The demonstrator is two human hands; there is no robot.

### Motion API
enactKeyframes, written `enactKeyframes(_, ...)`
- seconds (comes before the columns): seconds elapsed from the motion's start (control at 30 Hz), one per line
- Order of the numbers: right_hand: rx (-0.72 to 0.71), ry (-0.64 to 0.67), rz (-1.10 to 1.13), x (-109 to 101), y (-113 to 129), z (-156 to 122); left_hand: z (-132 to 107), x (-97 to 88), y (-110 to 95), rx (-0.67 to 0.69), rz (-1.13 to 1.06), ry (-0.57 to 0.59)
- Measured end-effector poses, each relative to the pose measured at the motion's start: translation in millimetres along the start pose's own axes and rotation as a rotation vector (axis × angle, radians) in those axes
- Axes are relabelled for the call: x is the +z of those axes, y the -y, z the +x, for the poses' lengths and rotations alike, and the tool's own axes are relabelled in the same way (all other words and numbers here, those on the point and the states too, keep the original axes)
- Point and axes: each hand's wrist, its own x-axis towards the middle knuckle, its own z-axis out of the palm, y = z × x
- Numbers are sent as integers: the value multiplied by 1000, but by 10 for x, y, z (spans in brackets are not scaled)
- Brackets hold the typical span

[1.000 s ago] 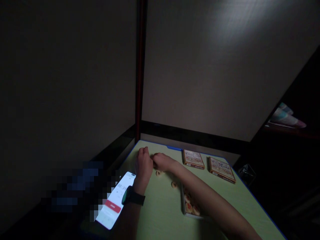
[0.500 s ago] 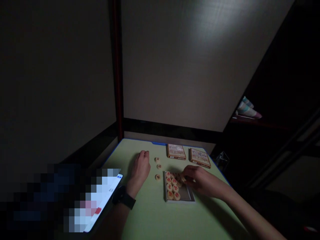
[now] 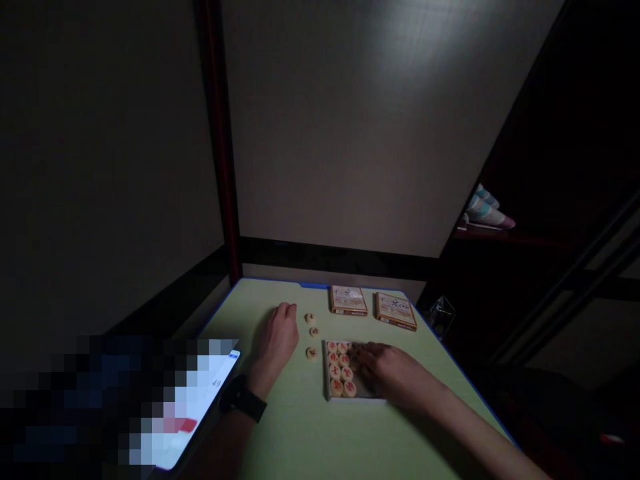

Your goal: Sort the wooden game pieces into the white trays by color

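Note:
My right hand reaches into a shallow tray from its right side, its fingertips closed on a round wooden Chinese chess piece that they partly cover. Pieces with red characters fill two columns along the tray's left side. The tray's right part is hidden beneath the hand. My left hand lies on the green table with its fingers curled; what they hold, if anything, is out of sight. Between the left hand and the tray, three loose pieces sit in a rough line.
Two flat printed boxes lie near the table's back edge. A lit phone is at the lower left, beside my left forearm with its dark watch. Walls stand behind and left of the green table.
My right hand has moved left and lower over the tray, bringing a piece down among the others. My left hand stays in place. The view has shifted slightly.

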Motion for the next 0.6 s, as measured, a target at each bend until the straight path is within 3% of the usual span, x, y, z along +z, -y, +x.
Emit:
enactKeyframes(0.4,-26,-79,96,33,-26,61,-9,-75,-34,1,-19,19)
enactKeyframes(0.6,-34,-50,108,-13,-51,51,-7,-143,-32,-30,-41,71)
